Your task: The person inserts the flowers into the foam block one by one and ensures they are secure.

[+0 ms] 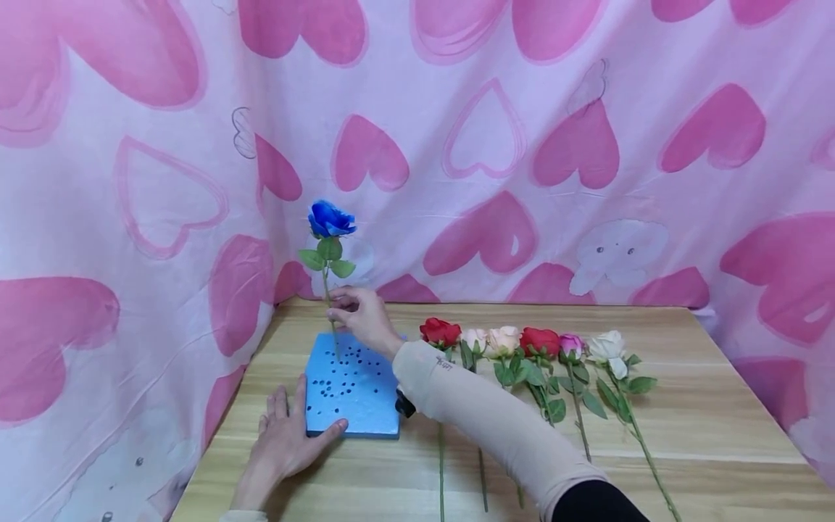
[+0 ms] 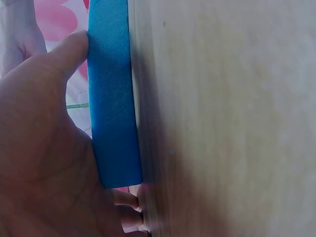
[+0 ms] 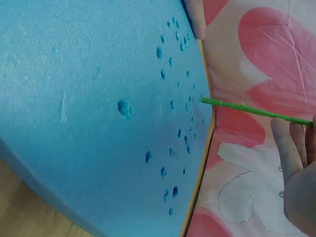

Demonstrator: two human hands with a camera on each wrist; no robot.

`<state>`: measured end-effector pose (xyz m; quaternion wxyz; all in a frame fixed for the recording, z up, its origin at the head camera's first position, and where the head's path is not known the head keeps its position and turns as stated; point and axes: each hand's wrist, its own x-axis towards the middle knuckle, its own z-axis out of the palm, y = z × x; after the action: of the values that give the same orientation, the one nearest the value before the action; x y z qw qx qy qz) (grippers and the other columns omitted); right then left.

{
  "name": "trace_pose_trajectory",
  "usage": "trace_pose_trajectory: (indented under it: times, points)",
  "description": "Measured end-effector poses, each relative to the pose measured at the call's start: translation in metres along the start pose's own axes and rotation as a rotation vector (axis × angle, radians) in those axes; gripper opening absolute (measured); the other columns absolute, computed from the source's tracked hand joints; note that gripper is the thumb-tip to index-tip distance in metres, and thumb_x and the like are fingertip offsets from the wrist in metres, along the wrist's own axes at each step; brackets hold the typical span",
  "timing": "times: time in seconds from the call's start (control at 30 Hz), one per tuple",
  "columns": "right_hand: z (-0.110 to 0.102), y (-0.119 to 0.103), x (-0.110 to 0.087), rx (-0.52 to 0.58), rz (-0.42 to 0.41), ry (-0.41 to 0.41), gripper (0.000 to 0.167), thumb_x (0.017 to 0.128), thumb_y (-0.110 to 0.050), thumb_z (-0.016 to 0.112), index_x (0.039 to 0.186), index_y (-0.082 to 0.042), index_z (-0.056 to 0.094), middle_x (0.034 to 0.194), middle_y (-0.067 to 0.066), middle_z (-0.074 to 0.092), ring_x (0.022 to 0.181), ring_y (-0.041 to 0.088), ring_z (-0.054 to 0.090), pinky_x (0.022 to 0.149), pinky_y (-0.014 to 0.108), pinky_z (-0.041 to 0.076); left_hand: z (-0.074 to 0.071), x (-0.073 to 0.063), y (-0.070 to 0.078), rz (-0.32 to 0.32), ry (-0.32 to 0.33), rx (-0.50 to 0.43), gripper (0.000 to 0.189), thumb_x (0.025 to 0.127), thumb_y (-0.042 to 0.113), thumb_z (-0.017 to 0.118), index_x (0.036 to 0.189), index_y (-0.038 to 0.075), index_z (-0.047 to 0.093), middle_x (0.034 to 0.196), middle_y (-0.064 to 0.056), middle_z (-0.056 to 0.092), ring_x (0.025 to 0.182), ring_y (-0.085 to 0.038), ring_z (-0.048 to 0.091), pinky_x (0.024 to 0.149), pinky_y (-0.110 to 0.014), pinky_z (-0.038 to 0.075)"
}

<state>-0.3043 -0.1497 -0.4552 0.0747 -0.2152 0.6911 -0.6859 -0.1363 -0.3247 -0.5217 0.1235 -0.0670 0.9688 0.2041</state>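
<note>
A blue rose [image 1: 331,219] stands nearly upright over a blue foam block [image 1: 355,417] dotted with many holes. My right hand [image 1: 365,319] pinches its stem partway down, below the green leaves. In the right wrist view the green stem [image 3: 247,108] has its lower end at the foam's surface; whether it sits in a hole I cannot tell. My left hand [image 1: 283,438] rests against the block's near left corner, fingers extended along the left side and thumb on the front edge. The left wrist view shows that thumb [image 2: 71,52] touching the block's thick side [image 2: 113,98].
Right of the block, several roses lie in a row on the wooden table [image 1: 717,435]: red [image 1: 440,331], pale pink [image 1: 504,339], another red [image 1: 539,341], magenta [image 1: 571,345] and white [image 1: 608,349] among them. My right forearm crosses over their stems. Heart-printed curtains [image 1: 483,239] enclose the table behind.
</note>
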Motion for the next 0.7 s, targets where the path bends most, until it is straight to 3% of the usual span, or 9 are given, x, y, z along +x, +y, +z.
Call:
trace_pose_trajectory:
  times: [0.5,0.7]
  points:
    - [0.012,0.009,0.004,-0.033,0.022,0.147,0.027,0.104,-0.005,0.078,0.128,-0.016,0.081,0.102,-0.003,0.078,0.094,0.019,0.079,0.078,0.035,0.071,0.003,0.014,-0.007,-0.014,-0.081,-0.014,0.143,0.090,0.097,0.054,0.176,0.004,-0.013,0.170,-0.052,-0.015,0.157,-0.074,-0.013,0.125,-0.085,-0.004]
    - [0.014,0.012,0.007,-0.039,0.023,0.150,0.027,0.104,-0.006,0.080,0.128,-0.016,0.081,0.099,-0.005,0.078,0.090,0.016,0.078,0.075,0.032,0.070,0.003,0.015,-0.008,-0.005,-0.092,0.026,0.144,0.092,0.096,0.053,0.174,-0.001,-0.015,0.166,-0.056,-0.015,0.154,-0.077,-0.013,0.124,-0.085,-0.003]
